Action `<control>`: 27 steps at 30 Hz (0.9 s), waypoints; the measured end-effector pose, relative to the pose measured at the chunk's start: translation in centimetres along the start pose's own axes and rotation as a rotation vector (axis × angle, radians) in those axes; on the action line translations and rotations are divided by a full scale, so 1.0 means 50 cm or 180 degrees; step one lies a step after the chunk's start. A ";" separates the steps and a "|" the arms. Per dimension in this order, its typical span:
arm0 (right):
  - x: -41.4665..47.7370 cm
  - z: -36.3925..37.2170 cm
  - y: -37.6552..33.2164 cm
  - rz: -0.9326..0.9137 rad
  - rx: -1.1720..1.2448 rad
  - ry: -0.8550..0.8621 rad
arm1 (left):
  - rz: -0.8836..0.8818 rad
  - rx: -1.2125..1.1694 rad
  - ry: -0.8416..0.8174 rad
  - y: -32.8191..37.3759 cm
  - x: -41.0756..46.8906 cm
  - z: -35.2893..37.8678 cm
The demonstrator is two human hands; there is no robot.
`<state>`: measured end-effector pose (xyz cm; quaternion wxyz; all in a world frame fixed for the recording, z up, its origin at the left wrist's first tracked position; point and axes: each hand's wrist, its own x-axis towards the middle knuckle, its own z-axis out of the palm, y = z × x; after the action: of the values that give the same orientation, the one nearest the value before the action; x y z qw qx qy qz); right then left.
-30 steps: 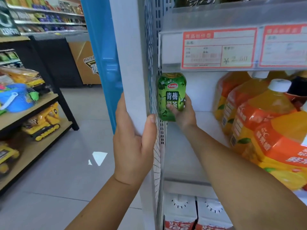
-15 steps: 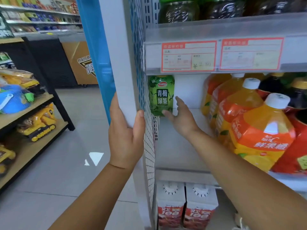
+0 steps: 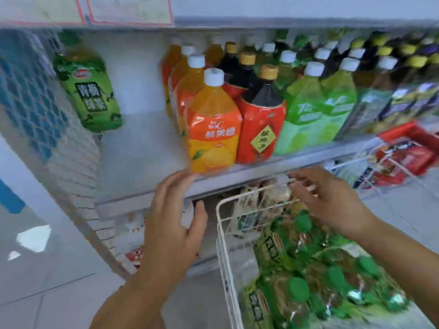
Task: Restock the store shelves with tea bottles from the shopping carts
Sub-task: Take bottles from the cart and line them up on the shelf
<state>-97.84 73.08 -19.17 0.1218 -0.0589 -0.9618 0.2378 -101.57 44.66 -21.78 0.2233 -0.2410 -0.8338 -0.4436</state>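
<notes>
One tea bottle (image 3: 88,89) stood in the shelf's (image 3: 142,150) back left corner while the left hand (image 3: 175,222) and right hand (image 3: 332,200), fingers (image 3: 169,188) released, hovered by the cart (image 3: 219,233), the left liable to knock the juice bottle (image 3: 213,129) off the front edge.

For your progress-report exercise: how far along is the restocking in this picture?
Done: one green tea bottle stands far left on the shelf. In hand: nothing; the left hand and right hand are open, by the cart. Left: many green bottles lie in the cart.
</notes>
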 end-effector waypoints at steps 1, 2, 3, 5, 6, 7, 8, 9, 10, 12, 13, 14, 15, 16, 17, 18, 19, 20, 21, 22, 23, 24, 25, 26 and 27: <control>-0.009 -0.005 0.031 0.0151 -0.0291 -0.0068 | 0.0009 -0.0056 -0.0404 0.013 -0.004 0.029; -0.018 -0.006 0.052 0.0342 -0.0458 -0.0228 | 0.0088 -0.0080 -0.0754 0.025 -0.008 0.056; -0.027 -0.004 0.062 0.0536 -0.0550 -0.0439 | 0.0176 -0.0106 -0.1033 0.035 -0.012 0.080; -0.042 0.003 0.065 0.0712 -0.0777 -0.0693 | 0.0227 -0.0149 -0.1413 0.055 -0.019 0.115; -0.046 0.007 0.058 0.0663 -0.1007 -0.0766 | 0.0188 -0.0179 -0.1534 0.062 -0.022 0.126; -0.050 0.013 0.048 0.0592 -0.1300 -0.0844 | 0.0122 -0.0191 -0.1630 0.066 -0.026 0.133; -0.055 0.021 0.035 0.0509 -0.1577 -0.0922 | 0.0055 -0.0173 -0.1698 0.067 -0.029 0.138; -0.060 0.031 0.025 0.0428 -0.1721 -0.0985 | 0.0008 -0.0133 -0.1727 0.066 -0.030 0.140; -0.064 0.043 0.019 0.0363 -0.1688 -0.0976 | -0.0004 -0.0068 -0.1745 0.065 -0.029 0.140; -0.071 0.053 0.017 0.0365 -0.1187 -0.0867 | 0.0029 0.0082 -0.1871 0.067 -0.024 0.137; -0.076 0.052 0.018 0.0370 -0.0821 -0.0824 | 0.0002 0.0105 -0.1973 0.069 -0.022 0.133; -0.080 0.048 0.016 0.0294 -0.0478 -0.0779 | -0.0101 0.0037 -0.2092 0.071 -0.019 0.129; -0.082 0.040 0.010 0.0185 -0.0190 -0.0713 | -0.0264 -0.0154 -0.2205 0.071 -0.014 0.123; -0.083 0.025 -0.008 0.0049 0.0089 -0.0597 | -0.0446 -0.0432 -0.2306 0.069 -0.007 0.119; -0.081 0.007 -0.030 -0.0065 0.0389 -0.0484 | -0.0601 -0.0724 -0.2410 0.068 0.002 0.112; -0.077 -0.016 -0.056 -0.0159 0.0732 -0.0409 | -0.0736 -0.0956 -0.2530 0.067 0.013 0.105; -0.072 -0.041 -0.083 -0.0218 0.1078 -0.0384 | -0.0845 -0.1139 -0.2651 0.070 0.025 0.095; -0.066 -0.064 -0.110 -0.0284 0.1391 -0.0407 | -0.0929 -0.1296 -0.2741 0.073 0.037 0.085; -0.058 -0.083 -0.134 -0.0378 0.1616 -0.0445 | -0.0971 -0.1462 -0.2768 0.080 0.049 0.074; -0.049 -0.097 -0.157 -0.0483 0.1758 -0.0468 | -0.0993 -0.1622 -0.2709 0.089 0.059 0.061; -0.042 -0.107 -0.179 -0.0577 0.1882 -0.0438 | -0.1010 -0.1726 -0.2572 0.099 0.068 0.048; -0.036 -0.114 -0.196 -0.0656 0.2015 -0.0349 | -0.1009 -0.1764 -0.2378 0.107 0.075 0.034; -0.032 -0.120 -0.206 -0.0698 0.2126 -0.0229 | -0.0983 -0.1779 -0.2163 0.113 0.080 0.020; -0.030 -0.127 -0.212 -0.0711 0.2187 -0.0108 | -0.0956 -0.1808 -0.1969 0.115 0.084 0.004; -0.029 -0.132 -0.212 -0.0688 0.2190 -0.0058 | -0.0941 -0.1868 -0.1799 0.117 0.088 -0.015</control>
<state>-95.29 66.41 -8.78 0.1504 0.0897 -0.8272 0.5339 -101.40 47.80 -15.09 -0.1578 -0.2843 -0.7263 -0.6057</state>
